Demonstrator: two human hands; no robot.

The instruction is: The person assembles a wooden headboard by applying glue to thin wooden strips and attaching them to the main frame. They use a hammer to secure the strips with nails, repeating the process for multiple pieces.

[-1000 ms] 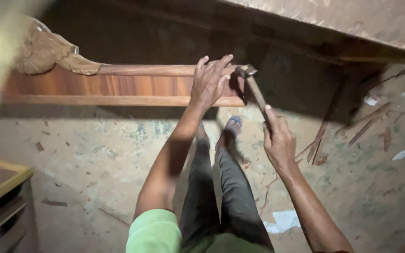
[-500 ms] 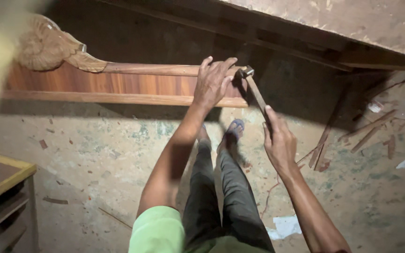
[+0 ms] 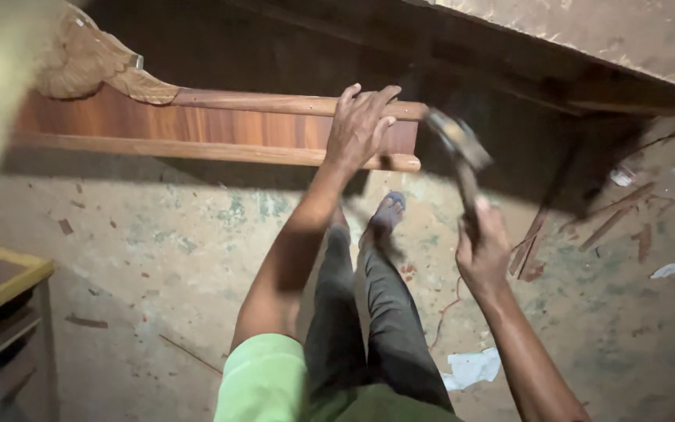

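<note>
- Left hand [image 3: 359, 125]: upper centre, arm stretched fwd, palm down, fingers spread, pressing top rail of wooden panel [image 3: 197, 129].
- Panel: lies across upper left to centre, carved end at far left.
- Right hand [image 3: 482, 250]: right of centre, fist closed round hammer [image 3: 462, 156] handle, wrist cocked up.
- Hammer head blurred, just right of panel's end, apart from it.
</note>
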